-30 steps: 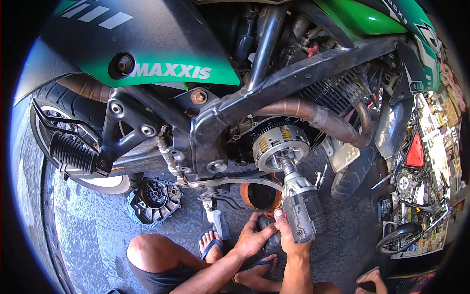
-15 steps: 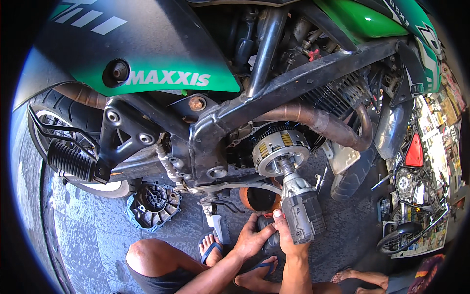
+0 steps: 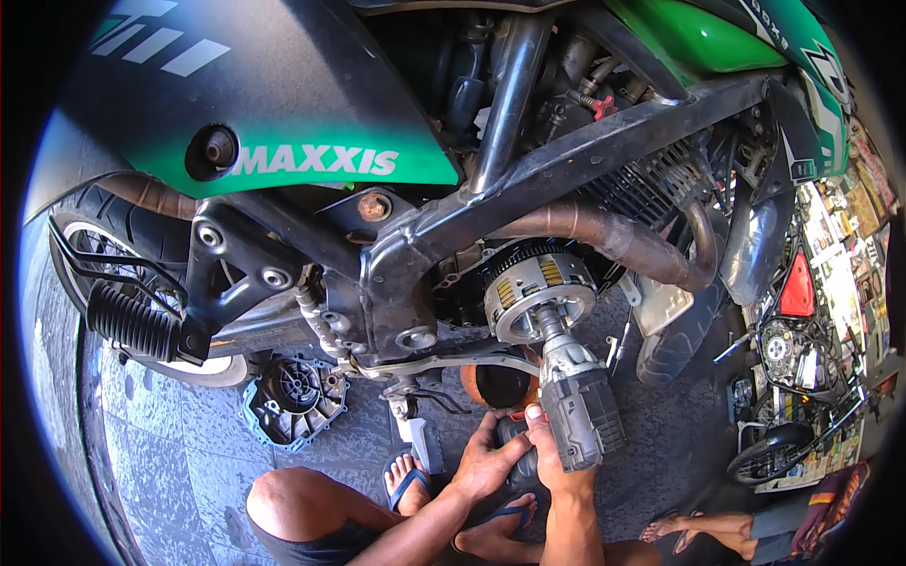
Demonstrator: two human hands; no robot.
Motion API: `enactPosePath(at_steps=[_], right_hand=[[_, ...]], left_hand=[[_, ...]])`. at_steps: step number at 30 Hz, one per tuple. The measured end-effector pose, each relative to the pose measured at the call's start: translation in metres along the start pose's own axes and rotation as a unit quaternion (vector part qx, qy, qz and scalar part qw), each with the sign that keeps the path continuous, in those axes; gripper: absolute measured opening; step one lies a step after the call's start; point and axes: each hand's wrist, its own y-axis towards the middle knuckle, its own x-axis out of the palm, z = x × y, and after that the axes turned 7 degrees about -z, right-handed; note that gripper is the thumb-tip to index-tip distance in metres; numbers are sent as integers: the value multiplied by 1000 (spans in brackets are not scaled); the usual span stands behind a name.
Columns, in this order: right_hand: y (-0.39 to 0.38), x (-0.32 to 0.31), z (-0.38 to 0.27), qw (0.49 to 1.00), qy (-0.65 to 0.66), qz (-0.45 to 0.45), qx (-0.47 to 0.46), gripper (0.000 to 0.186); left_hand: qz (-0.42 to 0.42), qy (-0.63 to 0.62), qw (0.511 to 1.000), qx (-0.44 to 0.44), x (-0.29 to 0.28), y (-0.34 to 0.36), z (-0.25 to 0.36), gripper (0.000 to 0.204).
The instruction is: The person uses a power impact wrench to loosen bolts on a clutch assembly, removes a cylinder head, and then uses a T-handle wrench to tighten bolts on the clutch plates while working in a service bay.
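Note:
A dark grey cordless impact wrench (image 3: 583,415) points up and away from me, its socket (image 3: 549,324) against the middle of the motorcycle's round metal clutch (image 3: 514,307). My right hand (image 3: 563,460) is closed round the wrench's handle, thumb on top. My left hand (image 3: 489,464) grips the dark lower part of the same tool from the left, fingers curled over it. Whether the socket turns cannot be seen. Just behind the tool, an orange-brown bowl (image 3: 471,385) with a dark inside stands on the floor under the engine.
Above the clutch run the copper-coloured exhaust pipe (image 3: 613,236) and the black frame (image 3: 566,156). A removed engine cover (image 3: 298,396) lies on the tiled floor at left, near the black footpeg (image 3: 132,325). Another person's bare foot (image 3: 665,526) is at lower right; a second motorcycle (image 3: 793,358) stands beyond.
Both hands and the impact wrench keep nearly the same place against the clutch. The view has shifted slightly. At lower right the other person's legs and patterned cloth have moved a little.

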Motion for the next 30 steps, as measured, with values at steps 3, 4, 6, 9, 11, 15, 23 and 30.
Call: enactPosePath(at_steps=[3, 4, 6, 9, 11, 15, 23, 30], right_hand=[[2, 5, 2, 999, -14, 16, -27, 31], [2, 7, 4, 999, -19, 22, -40, 31], [0, 8, 10, 1000, 25, 8, 12, 30], [4, 11, 4, 992, 121, -2, 22, 30], [6, 10, 1, 991, 136, -7, 2, 31], [9, 8, 8, 994, 105, -18, -20, 35], [-7, 6, -15, 963, 267, 3, 36, 26], [-93, -10, 14, 964, 254, 26, 77, 40]], left_hand=[[-1, -17, 1000, -1, 0, -2, 3, 58], [1, -14, 1000, 1, -1, 1, 0, 58], [4, -11, 1000, 6, -3, 4, -5, 60], [11, 1, 1000, 14, -5, 6, -10, 64], [26, 20, 999, 27, -3, 6, -11, 67], [40, 57, 997, 29, -1, 4, -10, 75], [58, 134, 989, -3, -2, -15, 2, 77], [77, 251, 964, 44, 8, -38, -23, 53]])
